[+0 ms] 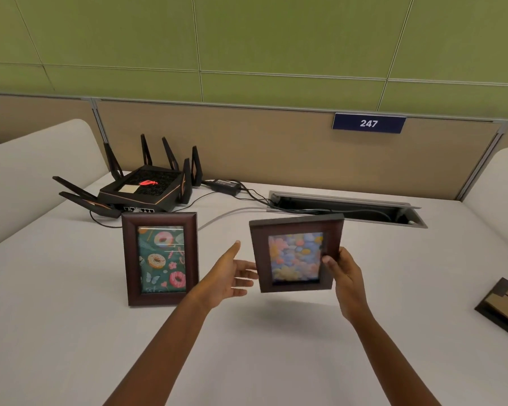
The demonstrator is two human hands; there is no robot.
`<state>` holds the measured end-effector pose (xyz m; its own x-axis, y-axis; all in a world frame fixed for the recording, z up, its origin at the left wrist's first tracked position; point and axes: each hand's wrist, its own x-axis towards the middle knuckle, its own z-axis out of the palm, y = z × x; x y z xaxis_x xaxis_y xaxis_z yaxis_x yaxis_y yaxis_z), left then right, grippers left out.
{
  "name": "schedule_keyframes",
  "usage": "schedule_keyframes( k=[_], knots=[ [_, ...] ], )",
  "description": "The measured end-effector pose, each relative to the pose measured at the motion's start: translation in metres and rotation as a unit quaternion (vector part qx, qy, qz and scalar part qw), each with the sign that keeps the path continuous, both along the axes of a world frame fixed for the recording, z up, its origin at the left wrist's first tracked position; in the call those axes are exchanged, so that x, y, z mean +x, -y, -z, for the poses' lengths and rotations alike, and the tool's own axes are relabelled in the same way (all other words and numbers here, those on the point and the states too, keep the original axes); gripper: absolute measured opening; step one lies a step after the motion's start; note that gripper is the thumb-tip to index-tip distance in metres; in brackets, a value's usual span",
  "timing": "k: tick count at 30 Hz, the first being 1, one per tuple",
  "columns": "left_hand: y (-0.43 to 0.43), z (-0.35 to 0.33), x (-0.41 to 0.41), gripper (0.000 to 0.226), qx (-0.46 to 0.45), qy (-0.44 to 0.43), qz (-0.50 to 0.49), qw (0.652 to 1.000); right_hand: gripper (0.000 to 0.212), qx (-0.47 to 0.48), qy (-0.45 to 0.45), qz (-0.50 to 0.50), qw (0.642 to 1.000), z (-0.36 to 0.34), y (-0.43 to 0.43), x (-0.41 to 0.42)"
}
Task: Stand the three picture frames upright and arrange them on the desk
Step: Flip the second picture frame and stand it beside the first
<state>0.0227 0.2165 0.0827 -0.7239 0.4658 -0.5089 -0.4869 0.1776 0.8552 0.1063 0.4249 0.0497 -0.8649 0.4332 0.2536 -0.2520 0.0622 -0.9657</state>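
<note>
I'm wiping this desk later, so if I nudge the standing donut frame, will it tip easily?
Probably. The donut frame stands tall on a narrow base, so a push near its top would likely topple it backward. It looks rigid, likely wood with a glazed front, so a fall might crack it. The smooth desk may let it slide.

Black router (141, 189) with antennas, power adapter (225, 186), cable tray (346, 208), sign 247 (368, 123)

a single head-worn wide-angle view looks forward and down from above the near edge of the white desk (71, 332), close over it. it faces the tan partition (247, 142) and green wall panels (276, 33) behind; straight edges bow toward the borders.
</note>
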Motion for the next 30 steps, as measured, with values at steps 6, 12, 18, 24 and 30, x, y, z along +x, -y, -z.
schedule_keyframes(
  k=[6,12,18,24,30],
  knots=[
    [-0.001,0.019,-0.004,0.064,-0.045,-0.087,0.004,0.995,0.016,-0.086,0.028,-0.008,0.996,0.005,0.010,0.000],
    [-0.016,0.028,-0.009,0.053,0.086,-0.082,-0.022,0.993,0.021,-0.127,0.069,-0.051,0.988,0.013,0.022,-0.007],
    [-0.021,0.045,-0.026,0.056,0.143,-0.058,-0.076,0.985,0.019,-0.113,0.091,-0.063,0.987,0.013,0.026,-0.019],
    [-0.024,0.051,-0.041,0.056,0.153,-0.042,-0.085,0.984,0.017,-0.098,0.112,-0.061,0.987,0.015,0.025,-0.034],
    [-0.027,0.066,-0.056,0.056,0.140,-0.033,-0.093,0.985,0.016,-0.087,0.127,-0.059,0.986,0.021,0.025,-0.046]
  ],
)
